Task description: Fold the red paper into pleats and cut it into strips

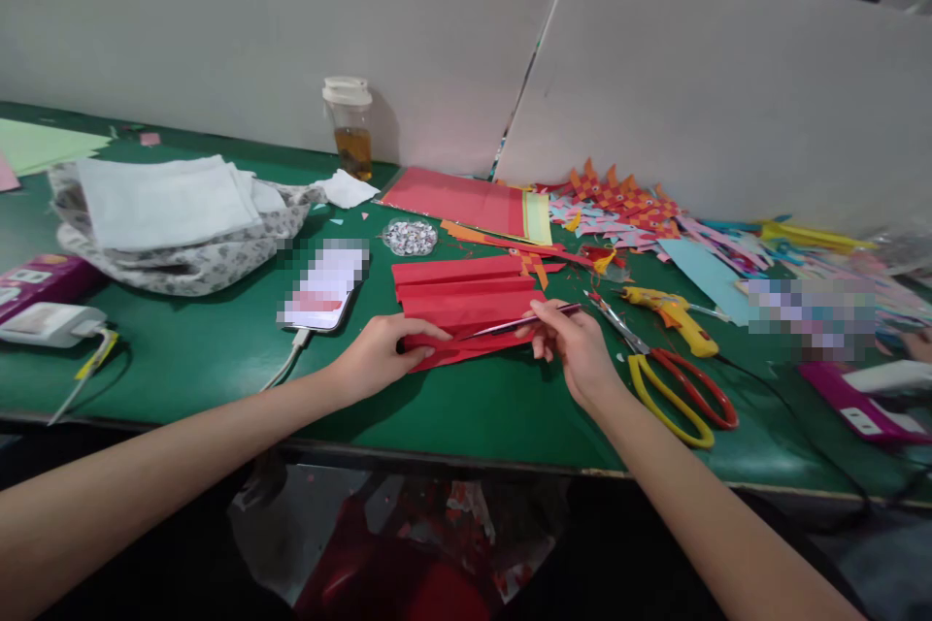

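Note:
A creased sheet of red paper (466,308) lies on the green table, with raised folds running across it. My left hand (379,354) grips its near left edge between thumb and fingers. My right hand (579,349) is closed round a slim, dark, pen-like tool (502,321), whose tip slants left over the paper's near fold; its exact kind is unclear. Right of that hand, scissors (659,364) with red and yellow handles lie with blades slightly apart. A yellow glue gun (674,315) rests just behind them.
A phone (327,286) on a cable lies left of the paper. Behind are googly eyes (410,237), packaged coloured paper (458,199) and a lidded drink cup (351,126). Paper strips and woven orange pieces (618,194) crowd the right. A patterned cloth bundle (182,262) sits left.

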Action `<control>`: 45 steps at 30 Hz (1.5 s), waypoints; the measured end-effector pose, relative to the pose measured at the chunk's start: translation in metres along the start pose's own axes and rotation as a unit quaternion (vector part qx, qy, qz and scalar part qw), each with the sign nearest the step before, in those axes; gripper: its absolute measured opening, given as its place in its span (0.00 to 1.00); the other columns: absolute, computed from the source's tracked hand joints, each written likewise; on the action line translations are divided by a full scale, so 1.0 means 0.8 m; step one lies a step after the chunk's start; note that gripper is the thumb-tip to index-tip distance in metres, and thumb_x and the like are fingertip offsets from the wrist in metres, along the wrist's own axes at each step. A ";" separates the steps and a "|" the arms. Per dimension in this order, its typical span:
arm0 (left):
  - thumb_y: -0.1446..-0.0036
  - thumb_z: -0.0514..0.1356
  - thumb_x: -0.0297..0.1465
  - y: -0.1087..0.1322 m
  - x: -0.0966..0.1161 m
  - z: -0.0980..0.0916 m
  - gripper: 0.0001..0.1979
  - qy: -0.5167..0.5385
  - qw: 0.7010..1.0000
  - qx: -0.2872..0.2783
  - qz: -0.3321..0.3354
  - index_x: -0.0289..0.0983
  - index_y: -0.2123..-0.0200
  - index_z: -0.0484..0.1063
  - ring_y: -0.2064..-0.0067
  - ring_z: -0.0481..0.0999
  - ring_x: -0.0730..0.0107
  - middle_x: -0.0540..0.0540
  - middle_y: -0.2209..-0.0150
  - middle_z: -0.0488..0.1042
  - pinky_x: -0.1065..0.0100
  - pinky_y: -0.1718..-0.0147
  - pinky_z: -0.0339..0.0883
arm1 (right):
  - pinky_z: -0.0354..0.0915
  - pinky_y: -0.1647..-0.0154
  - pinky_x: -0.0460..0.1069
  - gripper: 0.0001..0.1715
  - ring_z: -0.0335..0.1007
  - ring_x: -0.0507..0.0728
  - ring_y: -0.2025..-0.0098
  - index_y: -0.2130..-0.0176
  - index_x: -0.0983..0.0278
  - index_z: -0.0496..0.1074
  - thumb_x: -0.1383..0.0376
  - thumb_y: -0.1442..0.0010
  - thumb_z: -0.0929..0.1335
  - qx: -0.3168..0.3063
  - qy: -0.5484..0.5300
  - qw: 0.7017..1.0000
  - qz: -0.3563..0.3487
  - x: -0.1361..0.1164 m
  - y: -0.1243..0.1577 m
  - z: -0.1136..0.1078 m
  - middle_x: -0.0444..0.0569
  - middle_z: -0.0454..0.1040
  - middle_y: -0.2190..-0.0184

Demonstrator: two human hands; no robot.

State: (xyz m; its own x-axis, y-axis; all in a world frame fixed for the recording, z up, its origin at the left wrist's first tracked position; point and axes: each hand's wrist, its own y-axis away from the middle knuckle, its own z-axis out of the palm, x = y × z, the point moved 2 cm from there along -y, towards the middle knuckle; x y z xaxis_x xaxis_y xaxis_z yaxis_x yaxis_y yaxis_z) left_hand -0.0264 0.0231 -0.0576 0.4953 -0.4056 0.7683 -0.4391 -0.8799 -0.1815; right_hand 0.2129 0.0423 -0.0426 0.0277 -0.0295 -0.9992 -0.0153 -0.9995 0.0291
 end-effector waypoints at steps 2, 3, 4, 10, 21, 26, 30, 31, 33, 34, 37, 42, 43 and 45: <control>0.47 0.56 0.26 0.000 -0.001 0.000 0.12 0.003 1.000 0.010 0.001 0.43 0.60 0.74 0.58 0.74 0.70 0.51 0.59 0.77 0.69 0.59 0.66 | 0.48 0.89 0.43 0.16 0.60 0.47 0.87 0.76 0.66 0.69 0.54 0.50 0.69 -0.006 0.009 1.000 0.003 0.005 -0.001 0.002 0.49 0.75 0.80; 0.47 0.56 0.26 0.001 -0.002 0.000 0.12 0.003 1.000 0.012 0.001 0.43 0.61 0.74 0.59 0.74 0.70 0.52 0.60 0.77 0.69 0.60 0.66 | 0.47 0.89 0.43 0.17 0.60 0.47 0.88 0.76 0.66 0.69 0.54 0.50 0.69 -0.007 0.012 1.000 0.004 0.007 -0.001 0.002 0.49 0.76 0.80; 0.47 0.56 0.26 0.001 -0.003 0.000 0.12 0.003 1.000 0.011 0.000 0.43 0.61 0.74 0.60 0.75 0.70 0.52 0.61 0.77 0.70 0.61 0.66 | 0.47 0.90 0.43 0.17 0.60 0.47 0.88 0.76 0.66 0.69 0.54 0.51 0.69 -0.007 0.014 1.000 0.004 0.009 -0.001 0.001 0.49 0.76 0.80; 0.47 0.55 0.27 0.001 -0.004 0.000 0.11 -0.004 1.000 -0.003 -0.005 0.43 0.64 0.76 0.64 0.75 0.70 0.51 0.65 0.78 0.70 0.65 0.66 | 0.46 0.90 0.43 0.17 0.59 0.46 0.89 0.77 0.66 0.68 0.55 0.51 0.70 0.008 0.008 1.000 0.001 0.013 -0.004 -0.006 0.49 0.75 0.81; 0.48 0.55 0.27 0.001 -0.001 0.000 0.10 0.003 1.000 -0.004 -0.020 0.41 0.66 0.75 0.65 0.74 0.70 0.51 0.66 0.77 0.70 0.65 0.65 | 0.43 0.92 0.42 0.14 0.57 0.46 0.91 0.79 0.66 0.67 0.59 0.55 0.71 0.074 0.006 0.997 0.005 0.010 -0.021 -0.050 0.46 0.72 0.85; 0.48 0.55 0.26 0.001 -0.002 0.001 0.09 0.004 1.000 -0.001 -0.018 0.40 0.67 0.75 0.65 0.73 0.71 0.51 0.67 0.77 0.71 0.65 0.64 | 0.42 0.92 0.43 0.11 0.55 0.46 0.91 0.80 0.67 0.68 0.61 0.57 0.70 0.100 0.016 0.995 0.002 0.008 -0.030 -0.070 0.46 0.72 0.86; 0.48 0.55 0.26 0.001 -0.003 0.002 0.09 0.000 1.000 0.002 -0.014 0.40 0.68 0.75 0.66 0.73 0.72 0.51 0.67 0.77 0.71 0.65 0.64 | 0.40 0.91 0.44 0.11 0.53 0.45 0.91 0.80 0.67 0.69 0.62 0.55 0.70 0.108 0.032 0.993 -0.019 0.006 -0.035 -0.089 0.47 0.72 0.86; 0.47 0.55 0.26 0.002 -0.003 0.002 0.09 -0.001 1.000 0.002 -0.012 0.40 0.68 0.75 0.66 0.73 0.72 0.51 0.67 0.77 0.71 0.65 0.64 | 0.40 0.91 0.44 0.11 0.53 0.45 0.91 0.80 0.67 0.70 0.62 0.54 0.69 0.106 0.036 0.993 -0.023 0.005 -0.035 -0.093 0.47 0.72 0.85; 0.47 0.55 0.26 0.002 -0.003 0.002 0.09 -0.003 1.000 0.002 -0.009 0.40 0.68 0.75 0.66 0.73 0.72 0.51 0.67 0.77 0.70 0.65 0.64 | 0.40 0.91 0.44 0.10 0.52 0.45 0.91 0.80 0.67 0.70 0.62 0.54 0.70 0.100 0.043 0.994 -0.028 0.004 -0.036 -0.100 0.47 0.72 0.85; 0.47 0.55 0.26 0.002 -0.003 0.002 0.09 -0.004 1.000 0.003 -0.009 0.40 0.68 0.75 0.66 0.73 0.72 0.51 0.67 0.77 0.70 0.65 0.64 | 0.40 0.91 0.44 0.10 0.52 0.45 0.90 0.80 0.67 0.70 0.62 0.54 0.70 0.099 0.046 0.994 -0.031 0.003 -0.037 -0.103 0.47 0.72 0.85; 0.47 0.55 0.25 0.002 -0.003 0.001 0.09 -0.009 1.000 0.003 -0.010 0.40 0.68 0.75 0.66 0.73 0.73 0.51 0.67 0.77 0.71 0.66 0.64 | 0.42 0.91 0.44 0.10 0.53 0.45 0.90 0.80 0.66 0.70 0.63 0.54 0.69 0.101 0.057 0.993 -0.037 0.000 -0.037 -0.111 0.47 0.73 0.84; 0.48 0.55 0.25 0.002 -0.004 0.002 0.09 -0.008 1.000 0.000 -0.011 0.40 0.68 0.74 0.67 0.72 0.73 0.52 0.67 0.76 0.72 0.67 0.63 | 0.41 0.92 0.43 0.09 0.52 0.45 0.91 0.81 0.66 0.70 0.64 0.55 0.69 0.132 0.051 0.989 -0.036 -0.003 -0.037 -0.126 0.48 0.73 0.85; 0.48 0.55 0.25 0.002 -0.004 0.002 0.09 -0.008 1.000 -0.001 -0.012 0.40 0.68 0.74 0.67 0.72 0.73 0.52 0.67 0.76 0.72 0.67 0.63 | 0.41 0.92 0.43 0.09 0.51 0.45 0.91 0.81 0.66 0.70 0.64 0.55 0.69 0.137 0.049 0.989 -0.038 -0.004 -0.037 -0.129 0.48 0.73 0.85; 0.48 0.55 0.25 0.002 -0.005 0.002 0.09 -0.006 1.000 -0.001 -0.012 0.40 0.68 0.74 0.66 0.72 0.73 0.52 0.67 0.76 0.71 0.66 0.63 | 0.41 0.92 0.43 0.09 0.51 0.45 0.91 0.81 0.66 0.70 0.64 0.55 0.69 0.143 0.051 0.987 -0.045 -0.005 -0.036 -0.134 0.48 0.73 0.85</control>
State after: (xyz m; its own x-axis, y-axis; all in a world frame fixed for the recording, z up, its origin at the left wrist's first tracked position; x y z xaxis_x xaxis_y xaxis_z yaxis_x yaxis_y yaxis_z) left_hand -0.0277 0.0225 -0.0620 0.5152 -0.3875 0.7644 -0.4291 -0.8887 -0.1613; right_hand 0.3202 0.0696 -0.0368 0.1419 0.0436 -0.9889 -0.2901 -0.9533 -0.0836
